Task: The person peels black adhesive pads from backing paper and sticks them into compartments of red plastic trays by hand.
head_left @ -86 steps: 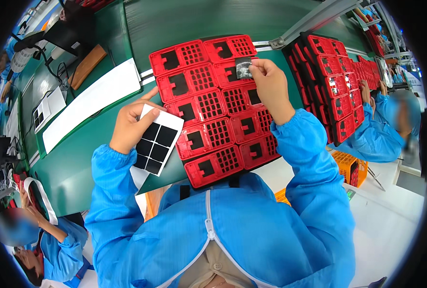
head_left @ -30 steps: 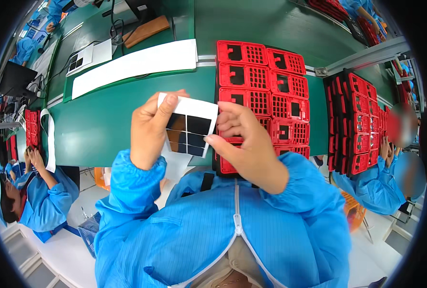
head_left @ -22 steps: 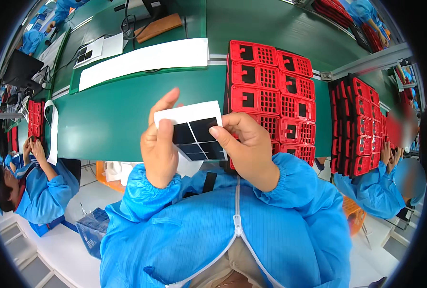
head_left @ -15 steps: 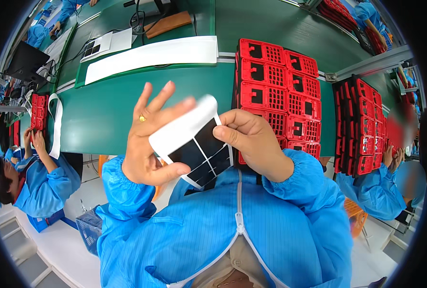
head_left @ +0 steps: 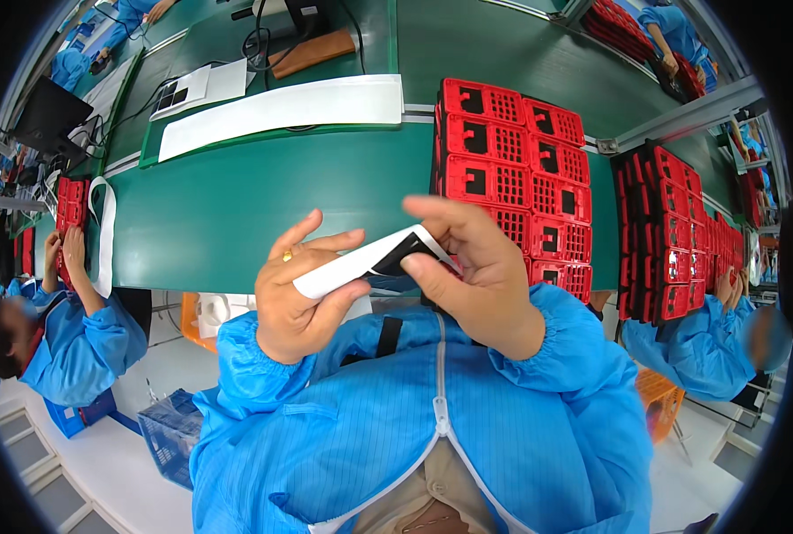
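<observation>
At left, a worker's left hand (head_left: pixel 300 298) spreads its fingers around one end of a tilted white sheet (head_left: pixel 341 272), its grip unclear. Between the hands, too sharp a bend could crease the sheet's black patches (head_left: pixel 394 257). The right hand (head_left: pixel 481 280) pinches the other end; a slip could smudge one, near gridded red panels (head_left: pixel 494 169).

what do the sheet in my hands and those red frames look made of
The sheet looks like smooth, matte paper, judging by its thin edge and soft bend. The red frames are probably slightly glossy plastic, with uniform colour and repeated holes.
</observation>
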Available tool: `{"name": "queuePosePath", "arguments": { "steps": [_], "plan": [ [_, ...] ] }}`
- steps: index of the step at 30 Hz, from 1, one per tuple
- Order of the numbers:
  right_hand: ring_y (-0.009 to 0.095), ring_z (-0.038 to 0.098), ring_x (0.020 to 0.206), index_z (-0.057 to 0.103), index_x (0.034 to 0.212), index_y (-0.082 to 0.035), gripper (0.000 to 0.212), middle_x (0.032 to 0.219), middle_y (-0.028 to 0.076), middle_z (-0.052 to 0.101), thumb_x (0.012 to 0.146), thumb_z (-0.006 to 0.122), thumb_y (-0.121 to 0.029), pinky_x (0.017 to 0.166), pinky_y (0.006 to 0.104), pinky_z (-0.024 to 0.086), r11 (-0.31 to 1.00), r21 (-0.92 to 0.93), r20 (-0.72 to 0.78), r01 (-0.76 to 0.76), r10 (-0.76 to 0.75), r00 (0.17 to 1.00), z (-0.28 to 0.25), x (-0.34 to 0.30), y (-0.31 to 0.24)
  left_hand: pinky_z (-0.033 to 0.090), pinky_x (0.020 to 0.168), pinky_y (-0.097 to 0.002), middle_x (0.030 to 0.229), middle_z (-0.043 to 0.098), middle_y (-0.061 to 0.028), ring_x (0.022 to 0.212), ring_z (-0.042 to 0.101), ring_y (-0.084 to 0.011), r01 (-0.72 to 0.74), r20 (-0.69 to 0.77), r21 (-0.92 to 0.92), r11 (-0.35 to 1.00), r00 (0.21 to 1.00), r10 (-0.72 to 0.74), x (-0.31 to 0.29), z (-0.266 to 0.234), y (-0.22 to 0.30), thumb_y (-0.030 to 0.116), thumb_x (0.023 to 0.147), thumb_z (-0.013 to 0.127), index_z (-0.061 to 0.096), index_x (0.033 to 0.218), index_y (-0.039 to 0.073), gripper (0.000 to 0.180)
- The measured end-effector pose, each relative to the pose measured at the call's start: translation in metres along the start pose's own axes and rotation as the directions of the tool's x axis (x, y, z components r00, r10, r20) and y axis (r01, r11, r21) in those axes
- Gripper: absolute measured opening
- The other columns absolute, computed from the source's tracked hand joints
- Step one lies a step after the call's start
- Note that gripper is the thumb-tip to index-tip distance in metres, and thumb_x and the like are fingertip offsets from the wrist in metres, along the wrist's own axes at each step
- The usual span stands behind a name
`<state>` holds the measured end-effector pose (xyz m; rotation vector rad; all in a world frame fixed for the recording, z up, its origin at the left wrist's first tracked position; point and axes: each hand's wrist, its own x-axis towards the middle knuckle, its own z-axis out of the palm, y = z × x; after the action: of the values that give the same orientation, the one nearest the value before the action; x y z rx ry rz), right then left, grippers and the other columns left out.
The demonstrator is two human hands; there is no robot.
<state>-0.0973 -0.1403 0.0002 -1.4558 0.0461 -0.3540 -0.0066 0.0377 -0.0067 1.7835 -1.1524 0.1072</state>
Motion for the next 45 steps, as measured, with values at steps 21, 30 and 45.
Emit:
{"name": "queuePosePath", "arguments": {
  "steps": [21, 30, 45],
  "plan": [
    [0.014, 0.057, 0.100, 0.051, 0.109, -0.002, 0.032, 0.103, 0.007, 0.052, 0.081, 0.062, 0.007, 0.082, 0.0260, 0.050, 0.981, 0.181, 0.098, 0.067, -0.086, 0.991, -0.048, -0.016, -0.002, 0.035, 0.101, -0.0493, 0.100, 0.066, -0.0146, 0.101, 0.062, -0.0294, 0.230, -0.028, -0.015, 0.973, 0.973, -0.230, 0.006, 0.039, 0.046, 0.017, 0.082, 0.067, 0.069, 0.086, 0.003, 0.015],
    [0.010, 0.055, 0.089, 0.056, 0.098, -0.002, 0.018, 0.096, 0.005, 0.053, 0.082, 0.063, 0.004, 0.076, 0.0227, 0.050, 0.971, 0.233, 0.181, -0.052, 0.009, 0.983, -0.057, -0.014, -0.010, 0.029, 0.104, -0.0471, 0.108, 0.066, -0.0108, 0.109, 0.059, -0.0299, 0.149, -0.060, -0.060, 0.987, 0.986, -0.153, 0.008, 0.038, 0.054, 0.012, 0.083, 0.062, 0.068, 0.091, 0.004, 0.012],
    [0.007, 0.044, 0.062, 0.057, 0.080, -0.001, 0.018, 0.071, 0.001, 0.051, 0.086, 0.067, -0.016, 0.054, 0.0231, 0.036, 0.975, 0.172, -0.009, -0.142, 0.146, 0.989, -0.054, -0.020, 0.010, 0.039, 0.093, -0.0365, 0.109, 0.062, -0.0180, 0.104, 0.057, -0.0273, 0.301, -0.150, -0.428, 0.852, 0.906, -0.396, 0.002, 0.070, 0.052, 0.021, 0.089, 0.059, 0.067, 0.095, -0.002, 0.025]
  ]
}}
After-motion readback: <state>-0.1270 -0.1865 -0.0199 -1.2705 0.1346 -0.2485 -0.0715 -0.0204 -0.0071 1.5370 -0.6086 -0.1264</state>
